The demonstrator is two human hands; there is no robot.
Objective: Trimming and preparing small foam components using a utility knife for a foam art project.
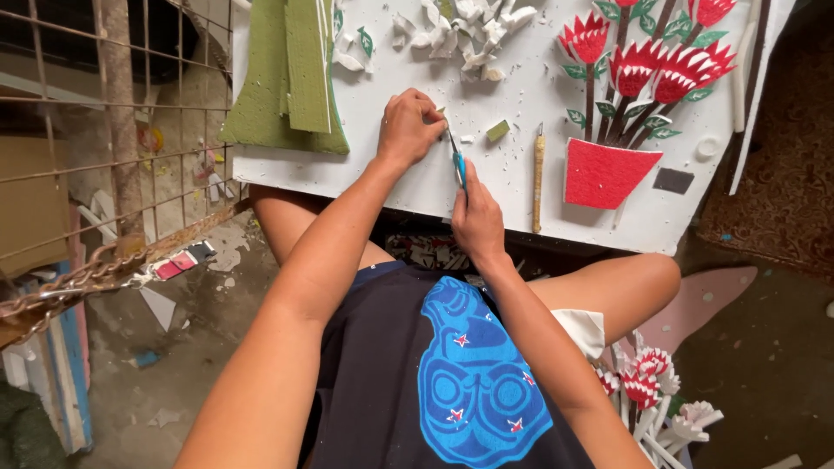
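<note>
Seated low, pressing a small pale foam piece (pixel 440 113) flat against the white board (pixel 365 165) with the left hand (pixel 408 126), fingers curled tight over it near the board's middle, so that most of the piece is hidden. Gripping a blue-handled craft knife (pixel 458 162) in the right hand (pixel 476 221), fist closed round the handle, blade tip angling up to meet the piece just beside the left fingertips. Working among white crumbs and offcuts scattered over the board. Lying just right of the blade, a small green foam block (pixel 498 131); lying further right and near it, a slim wooden-handled tool (pixel 538 178) pointing up the board. Standing out on the board's right part, a finished foam picture of red flowers (pixel 647 65) with green leaves rising from a red pot (pixel 605 172), with a small dark square (pixel 673 181) just beside the pot. Piling up at the top edge, white cut foam shapes (pixel 469 30). Overhanging the left corner, green foam sheets (pixel 282 78). Balancing the board across bare knees, above a dark shirt with a blue print (pixel 478 378). Resting by the right thigh, more red-and-white foam flowers (pixel 647 386). Flanking the scene on the left, a rusty wire grille (pixel 87 122) and a chain (pixel 61 287) over a dusty floor.
</note>
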